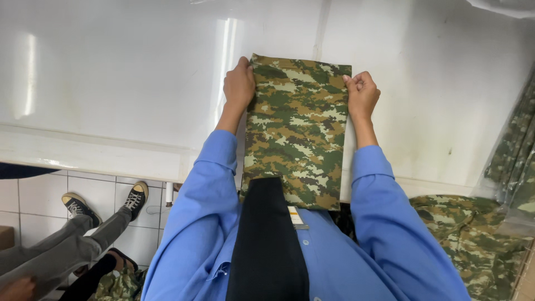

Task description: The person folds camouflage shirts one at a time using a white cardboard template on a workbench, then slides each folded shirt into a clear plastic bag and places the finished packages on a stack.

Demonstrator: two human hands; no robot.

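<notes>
Both hands (301, 92) closed on camouflage cloth (295, 134)

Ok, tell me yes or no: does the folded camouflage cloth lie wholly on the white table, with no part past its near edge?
No: the folded camouflage cloth, gripped at its far corners by the left hand and right hand, hangs past the near edge of the white table.

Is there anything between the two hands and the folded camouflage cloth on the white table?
Nothing visible does. The left hand grips the left edge of the folded camouflage cloth and the right hand grips its right edge, both in direct contact. The cloth lies flat on the white table.
</notes>
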